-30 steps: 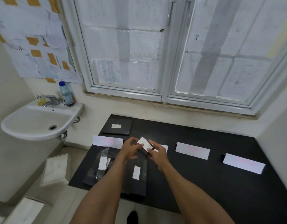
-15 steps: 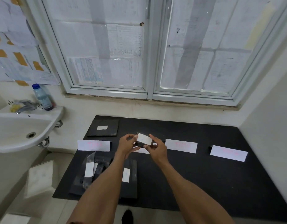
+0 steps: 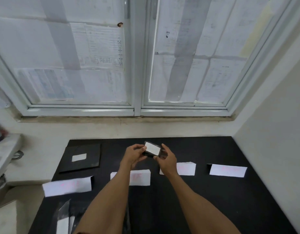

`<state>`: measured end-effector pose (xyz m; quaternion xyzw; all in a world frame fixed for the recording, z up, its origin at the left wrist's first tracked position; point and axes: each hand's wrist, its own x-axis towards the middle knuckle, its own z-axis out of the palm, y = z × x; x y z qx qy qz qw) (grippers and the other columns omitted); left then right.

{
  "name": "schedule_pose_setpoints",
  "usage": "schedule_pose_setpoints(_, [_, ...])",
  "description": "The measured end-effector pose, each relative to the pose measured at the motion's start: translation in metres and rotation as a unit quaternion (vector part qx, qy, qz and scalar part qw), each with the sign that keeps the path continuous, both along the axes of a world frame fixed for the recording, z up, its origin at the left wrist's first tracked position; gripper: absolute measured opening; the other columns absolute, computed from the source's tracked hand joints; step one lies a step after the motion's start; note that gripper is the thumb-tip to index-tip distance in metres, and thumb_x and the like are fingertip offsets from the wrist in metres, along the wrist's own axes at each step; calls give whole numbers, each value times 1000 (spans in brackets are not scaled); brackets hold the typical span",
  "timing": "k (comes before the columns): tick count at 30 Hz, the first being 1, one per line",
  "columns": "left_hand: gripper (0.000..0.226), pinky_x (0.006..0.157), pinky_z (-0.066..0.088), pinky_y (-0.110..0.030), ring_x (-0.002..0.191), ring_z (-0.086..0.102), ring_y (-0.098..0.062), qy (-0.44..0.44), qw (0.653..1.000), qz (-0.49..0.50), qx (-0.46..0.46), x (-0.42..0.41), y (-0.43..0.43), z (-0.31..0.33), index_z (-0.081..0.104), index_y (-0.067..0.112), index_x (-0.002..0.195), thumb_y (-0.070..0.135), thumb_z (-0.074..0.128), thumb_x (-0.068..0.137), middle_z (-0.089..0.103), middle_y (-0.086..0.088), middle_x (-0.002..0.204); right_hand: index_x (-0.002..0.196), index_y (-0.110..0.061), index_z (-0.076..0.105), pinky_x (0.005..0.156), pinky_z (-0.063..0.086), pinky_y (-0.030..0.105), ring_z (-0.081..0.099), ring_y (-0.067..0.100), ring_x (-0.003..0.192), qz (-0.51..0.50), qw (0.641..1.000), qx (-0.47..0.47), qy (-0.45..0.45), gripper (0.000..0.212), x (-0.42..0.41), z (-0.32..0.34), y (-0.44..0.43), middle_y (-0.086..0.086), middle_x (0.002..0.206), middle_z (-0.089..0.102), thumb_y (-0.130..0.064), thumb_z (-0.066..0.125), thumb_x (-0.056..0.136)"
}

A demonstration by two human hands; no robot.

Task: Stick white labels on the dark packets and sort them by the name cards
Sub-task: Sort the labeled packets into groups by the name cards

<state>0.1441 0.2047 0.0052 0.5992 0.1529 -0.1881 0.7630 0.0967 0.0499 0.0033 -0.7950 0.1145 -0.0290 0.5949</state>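
The person's view has swung right and tilted up since a second ago: the sink [image 3: 4,159] has slid to the left edge, only its rim showing, and the papered wall is out of sight, while the window [image 3: 137,65] now fills most of the frame. Both hands have risen and reached farther from the body. The left hand [image 3: 134,156] and right hand [image 3: 166,159] now hold the dark packet [image 3: 151,150] above the table [image 3: 213,200] beyond the row of name cards [image 3: 228,170], where earlier they worked over the near packets [image 3: 64,217]. Those packets have dropped to the bottom left corner.
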Motion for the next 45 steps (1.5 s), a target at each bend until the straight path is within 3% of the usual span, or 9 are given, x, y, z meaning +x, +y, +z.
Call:
schedule_pose_setpoints(8, [13,72,59,-29,100,66,-26,37,996,-79,-16,54,-125,0,68,9,97,3,67,86,66,-16,112,134,-3,52,87,50,20,62,21,112,-161,987,-11,4,47,37,-1,-111,16,125,63,-17,64,91])
schedule_pose_setpoints(14, [24,81,54,-27,96,64,-21,81,993,-87,3,76,-247,-14,66,1,111,3,66,87,65,-16,113,119,-10,63,73,45,7,66,17,102,-257,965,-27,33,35,61,-8,-227,6,109,70,-13,70,85])
schedule_pose_setpoints(17, [27,78,55,-27,99,63,-25,96,992,-77,34,91,-308,-28,64,-2,115,2,64,88,64,-19,115,106,-9,69,77,49,22,66,18,94,-250,962,-57,94,24,82,-21,-289,8,102,71,-16,72,83])
schedule_pose_setpoints(20, [25,82,56,-29,106,64,-27,117,987,-84,72,110,-361,-49,66,0,112,1,65,87,64,-19,117,107,-9,70,75,49,23,61,14,90,-239,959,-55,140,23,103,-39,-344,8,105,70,-12,70,84])
schedule_pose_setpoints(24, [25,89,56,-34,98,65,-24,108,981,-82,141,143,-425,-83,68,4,111,4,67,86,66,-17,116,113,-11,68,91,52,30,62,17,99,-214,960,-45,176,28,133,-63,-402,8,112,69,-8,65,85])
schedule_pose_setpoints(27, [26,92,55,-38,101,65,-25,82,969,-92,216,163,-465,-101,70,6,112,7,67,86,67,-15,116,116,-14,66,91,50,28,63,20,107,-179,962,-44,202,32,151,-80,-435,7,116,69,-7,62,85])
schedule_pose_setpoints(31, [26,89,55,-31,102,65,-24,59,948,-117,289,172,-484,-111,70,6,113,6,64,88,67,-13,118,123,-17,61,85,45,21,60,20,114,-115,967,-38,224,40,162,-94,-451,6,122,65,-2,58,86])
schedule_pose_setpoints(36, [27,85,55,-32,99,65,-26,88,934,-163,306,174,-492,-122,68,7,115,8,58,90,67,-15,115,130,-17,55,90,46,24,57,21,120,-87,965,-25,245,45,172,-106,-458,6,128,61,-2,57,87])
schedule_pose_setpoints(45, [45,103,44,-41,120,54,-32,99,925,-250,267,175,-494,-118,52,2,133,-2,42,89,56,-19,130,137,-18,47,100,42,29,51,22,126,-66,959,-18,276,53,171,-105,-459,5,136,53,-5,58,87])
